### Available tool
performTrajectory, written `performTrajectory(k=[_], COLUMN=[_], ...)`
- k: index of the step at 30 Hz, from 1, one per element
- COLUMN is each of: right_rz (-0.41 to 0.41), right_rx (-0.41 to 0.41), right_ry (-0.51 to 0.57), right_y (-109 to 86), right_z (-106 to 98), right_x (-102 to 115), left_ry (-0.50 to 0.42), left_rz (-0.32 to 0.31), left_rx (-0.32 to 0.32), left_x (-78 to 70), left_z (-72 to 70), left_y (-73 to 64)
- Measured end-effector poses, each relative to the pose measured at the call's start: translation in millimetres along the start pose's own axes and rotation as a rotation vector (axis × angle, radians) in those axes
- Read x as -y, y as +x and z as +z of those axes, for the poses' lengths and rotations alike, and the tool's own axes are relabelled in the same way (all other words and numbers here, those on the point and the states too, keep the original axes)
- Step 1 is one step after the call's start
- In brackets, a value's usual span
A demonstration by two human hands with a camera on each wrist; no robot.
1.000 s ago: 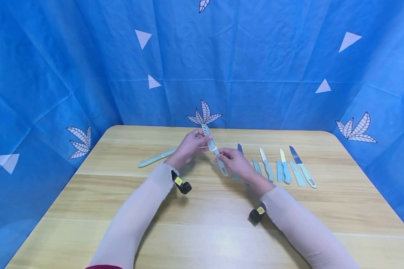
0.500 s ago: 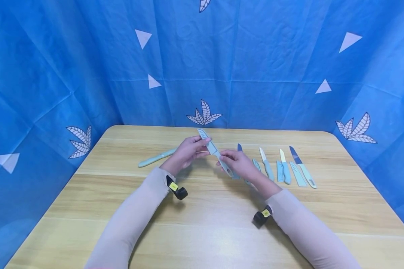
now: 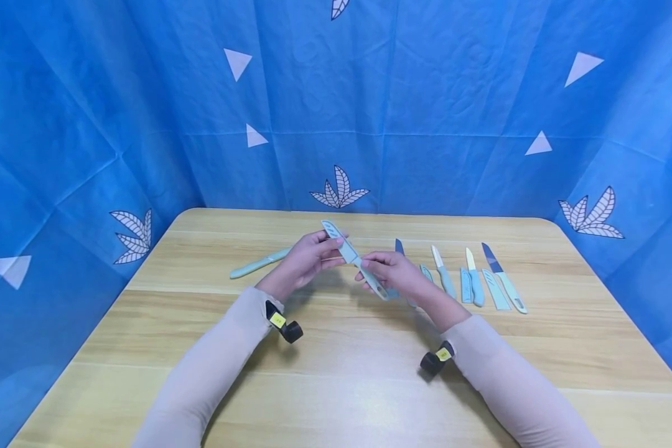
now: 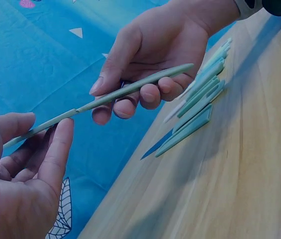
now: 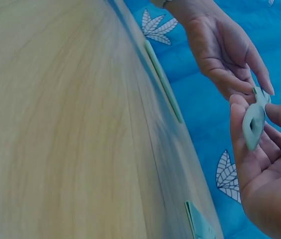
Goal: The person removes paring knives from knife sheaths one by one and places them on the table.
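Observation:
Between my two hands, above the table, is a light green kitchen knife (image 3: 376, 286) with its blade inside a slotted sheath (image 3: 348, 251). My left hand (image 3: 303, 260) pinches the sheath between thumb and fingers. My right hand (image 3: 394, 271) grips the handle near where it meets the sheath. Seen edge-on in the left wrist view, handle (image 4: 130, 89) and sheath form one nearly straight line, with no blade showing between them. In the right wrist view the handle's end (image 5: 253, 124), with its hanging hole, points towards the camera.
On the wooden table (image 3: 347, 373), a similar green knife (image 3: 252, 267) lies left, partly behind my left hand. To the right lie several bare-bladed knives, among them a dark-bladed one (image 3: 511, 291), with sheaths (image 3: 495, 290) beside them. A blue curtain (image 3: 425, 93) hangs behind.
The blade strip visible between sheath and handle a second ago has gone into the sheath. Both hands keep their grip; the left hand and sheath have shifted slightly left and lower.

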State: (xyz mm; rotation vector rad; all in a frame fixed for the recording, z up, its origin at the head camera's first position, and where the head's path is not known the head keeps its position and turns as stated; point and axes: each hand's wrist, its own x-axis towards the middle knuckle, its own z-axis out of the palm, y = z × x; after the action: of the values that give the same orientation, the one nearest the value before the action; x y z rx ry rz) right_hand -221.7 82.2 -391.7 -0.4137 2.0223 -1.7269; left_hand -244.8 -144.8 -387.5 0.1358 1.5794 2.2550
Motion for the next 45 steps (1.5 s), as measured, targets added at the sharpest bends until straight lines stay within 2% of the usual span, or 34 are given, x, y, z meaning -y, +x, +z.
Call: performTrajectory(k=[4,8,18,24,30,37,45], right_rz=[0.044,0.069,0.063,0.065,0.097,0.097,0.108], right_rx=[0.023,0.059,0.094,0.112,0.165,0.246,0.305], right_ry=[0.065,0.086,0.046,0.004,-0.037,-0.041,-0.062], right_y=[-0.4,-0.4,1.7,0.4,-5.8,-15.5,-25.1], right_z=[-0.3,0.2,5.1,3.1,0.0,-0.2,-2.0], right_x=[1.8,3.2,-0.3,-1.6,-1.8,-3.6,-6.2], left_ry=[-0.021,-0.035,-0.113,-0.161,-0.185,-0.215,-0.225], left_rz=[-0.004,-0.017,-0.043,-0.081,-0.101,-0.131,-0.183], left_rx=[-0.003,-0.007,0.021,0.002,0.012,0.034,0.036], left_x=[-0.3,1.5,6.8,11.7,22.1,32.3,40.4], left_z=[-1.7,-4.5,-10.0,-8.6,-3.6,1.0,4.2], left_y=[-5.6,-10.7,-23.8,-33.0,-44.8,-57.9,-67.0])
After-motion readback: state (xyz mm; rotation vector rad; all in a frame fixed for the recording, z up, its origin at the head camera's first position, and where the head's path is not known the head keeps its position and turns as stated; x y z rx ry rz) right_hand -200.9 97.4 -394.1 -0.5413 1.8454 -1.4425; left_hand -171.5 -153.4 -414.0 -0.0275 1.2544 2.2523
